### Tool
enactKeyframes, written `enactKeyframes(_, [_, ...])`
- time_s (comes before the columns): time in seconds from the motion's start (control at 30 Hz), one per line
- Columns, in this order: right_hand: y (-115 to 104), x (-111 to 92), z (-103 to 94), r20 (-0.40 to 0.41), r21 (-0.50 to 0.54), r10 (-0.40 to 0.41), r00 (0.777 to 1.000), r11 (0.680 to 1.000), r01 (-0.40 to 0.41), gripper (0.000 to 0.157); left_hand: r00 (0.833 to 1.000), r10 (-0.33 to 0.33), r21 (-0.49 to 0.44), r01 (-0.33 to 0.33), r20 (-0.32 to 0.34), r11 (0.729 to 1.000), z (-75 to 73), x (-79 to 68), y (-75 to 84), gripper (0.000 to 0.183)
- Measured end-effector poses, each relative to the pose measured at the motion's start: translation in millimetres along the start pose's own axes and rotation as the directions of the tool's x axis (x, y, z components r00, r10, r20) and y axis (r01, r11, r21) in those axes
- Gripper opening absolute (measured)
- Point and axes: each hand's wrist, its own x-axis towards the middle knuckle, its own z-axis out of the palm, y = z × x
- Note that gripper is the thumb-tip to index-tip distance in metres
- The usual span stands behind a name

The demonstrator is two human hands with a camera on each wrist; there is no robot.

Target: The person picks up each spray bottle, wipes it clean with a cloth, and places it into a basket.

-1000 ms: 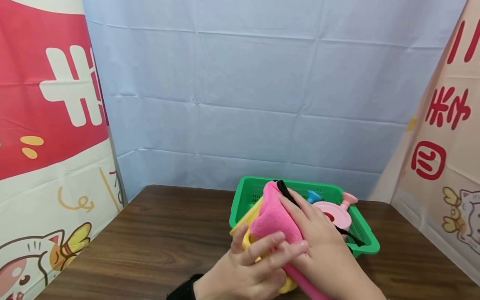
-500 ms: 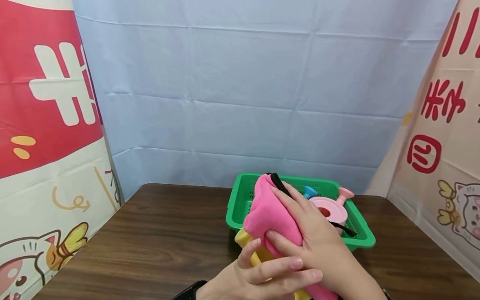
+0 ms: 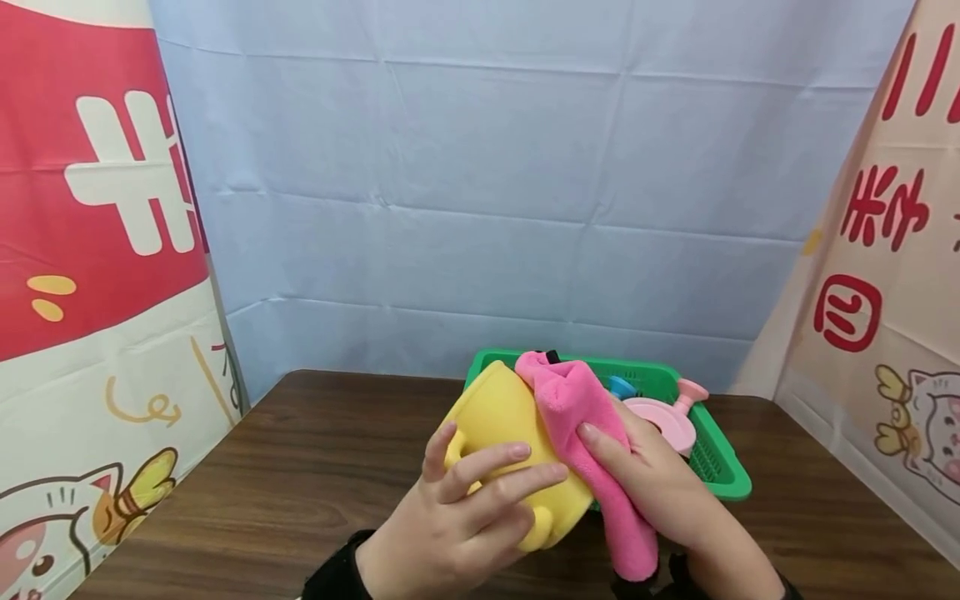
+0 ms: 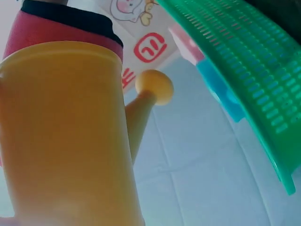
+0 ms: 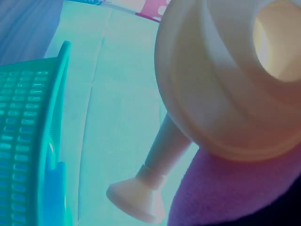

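Observation:
A yellow toy watering can [image 3: 498, 408] is held up in front of the basket, tilted. My left hand [image 3: 457, 508] holds it at the handle side, with fingers spread across its wall. My right hand [image 3: 660, 475] grips a fluffy pink cloth [image 3: 577, 408] with black trim, thumb on top, bunched against the can's right side. The cloth's lower end hangs down below the can. The can's spout [image 4: 141, 113] with its round head shows in the left wrist view. In the right wrist view the can's round opening [image 5: 282, 42] faces the camera, above the cloth [image 5: 230, 188].
Behind the hands a green plastic basket [image 3: 723, 458] stands on the dark wooden table [image 3: 337, 450]. Inside it are a pink watering can [image 3: 667, 421] and a blue spout head [image 3: 621, 387]. A light blue curtain [image 3: 450, 208] hangs behind the table, with printed cloths at both sides.
The cloth has slid from over the can to its right side, so more yellow wall shows. My right thumb now presses on the cloth, and the can has turned and risen a little.

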Motion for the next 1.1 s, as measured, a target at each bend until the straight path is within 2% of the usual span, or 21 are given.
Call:
enactKeyframes(0.13, [-3, -3, -0.5, 0.003, -0.011, 0.011, 1.000, 1.000, -0.011, 0.037, 0.998, 0.066, 0.031, -0.065, -0.025, 0.997, 3.3, -1.8, 5.0, 0.023])
enactKeyframes(0.2, [-3, -6, -3.5, 0.022, -0.007, 0.024, 0.999, 1.000, -0.024, 0.035, 0.996, 0.088, 0.032, -0.088, -0.009, 0.996, 6.5, -4.1, 12.1, 0.019])
enactKeyframes(0.27, [-2, -8, -7.0, 0.057, 0.032, 0.032, 0.998, 0.999, -0.034, 0.032, 0.994, 0.102, 0.042, -0.103, 0.028, 0.994, 9.3, -7.0, 20.2, 0.009])
enactKeyframes(0.33, [0, -10, -10.3, 0.097, 0.080, 0.039, 0.995, 0.996, -0.047, 0.030, 0.992, 0.114, 0.064, -0.117, 0.052, 0.991, 12.3, -8.8, 27.4, 0.022])
enactKeyframes(0.43, [5, -8, -12.8, 0.133, 0.141, 0.061, 0.989, 0.987, -0.080, 0.029, 0.988, 0.143, 0.095, -0.147, 0.051, 0.984, 16.3, -8.7, 31.2, 0.043])
enactKeyframes(0.47, [7, -7, -12.9, 0.129, 0.145, 0.069, 0.989, 0.986, -0.087, 0.027, 0.989, 0.138, 0.076, -0.142, 0.058, 0.987, 16.4, -7.8, 31.1, 0.037])
enactKeyframes(0.53, [10, -6, -11.7, 0.087, 0.141, 0.068, 0.994, 0.987, -0.080, 0.024, 0.992, 0.109, 0.018, -0.111, 0.060, 0.994, 14.6, -6.6, 27.8, 0.018])
enactKeyframes(0.57, [11, -5, -10.6, 0.051, 0.112, 0.049, 0.998, 0.992, -0.054, 0.022, 0.995, 0.088, 0.001, -0.088, 0.055, 0.996, 13.4, -6.2, 24.5, 0.014])
enactKeyframes(0.63, [14, -2, -8.8, -0.013, 0.064, -0.007, 1.000, 0.998, 0.007, 0.019, 0.998, 0.016, -0.042, -0.014, 0.054, 0.999, 10.3, -6.8, 17.6, 0.015])
enactKeyframes(0.7, [15, -1, -6.8, -0.083, 0.002, -0.055, 0.995, 0.998, 0.055, 0.017, 0.999, -0.041, -0.045, 0.042, 0.031, 0.998, 8.3, -8.3, 11.2, 0.019])
enactKeyframes(0.77, [15, 1, -5.8, -0.150, -0.058, -0.103, 0.983, 0.994, 0.096, 0.016, 0.994, -0.110, -0.052, 0.111, 0.018, 0.993, 6.6, -10.8, 7.2, 0.019])
enactKeyframes(0.83, [13, 1, -5.2, -0.238, -0.097, -0.111, 0.965, 0.991, 0.090, 0.014, 0.984, -0.178, -0.067, 0.179, 0.015, 0.982, 5.6, -13.8, 5.5, 0.019])
enactKeyframes(0.9, [11, -1, -5.7, -0.355, -0.081, -0.100, 0.930, 0.994, 0.076, 0.013, 0.964, -0.264, -0.099, 0.264, 0.012, 0.960, 4.2, -16.1, 5.2, 0.021])
enactKeyframes(0.93, [9, -2, -6.6, -0.430, -0.055, -0.083, 0.899, 0.996, 0.066, 0.013, 0.950, -0.312, -0.115, 0.310, 0.003, 0.944, 3.8, -17.1, 4.7, 0.023])
enactKeyframes(0.97, [7, -3, -7.7, -0.518, -0.005, -0.049, 0.854, 0.999, 0.054, 0.012, 0.930, -0.368, -0.135, 0.364, -0.006, 0.922, 3.3, -17.5, 4.4, 0.024])
enactKeyframes(1.0, [4, -5, -9.1, -0.614, 0.062, -0.014, 0.789, 0.996, 0.066, 0.012, 0.904, -0.428, -0.160, 0.420, -0.014, 0.893, 2.6, -17.7, 4.3, 0.025])
enactKeyframes(1.03, [1, -5, -10.8, -0.709, 0.126, 0.014, 0.705, 0.986, 0.106, 0.013, 0.868, -0.496, -0.190, 0.484, -0.017, 0.854, 1.2, -17.6, 4.7, 0.026])
enactKeyframes(1.07, [-2, -5, -12.3, -0.790, 0.188, 0.054, 0.611, 0.969, 0.158, 0.015, 0.829, -0.559, -0.222, 0.541, -0.026, 0.811, 0.1, -17.2, 4.6, 0.027])
enactKeyframes(1.1, [-4, -4, -13.5, -0.850, 0.232, 0.083, 0.520, 0.946, 0.228, 0.018, 0.784, -0.620, -0.269, 0.591, -0.031, 0.761, -1.1, -16.3, 4.5, 0.027])
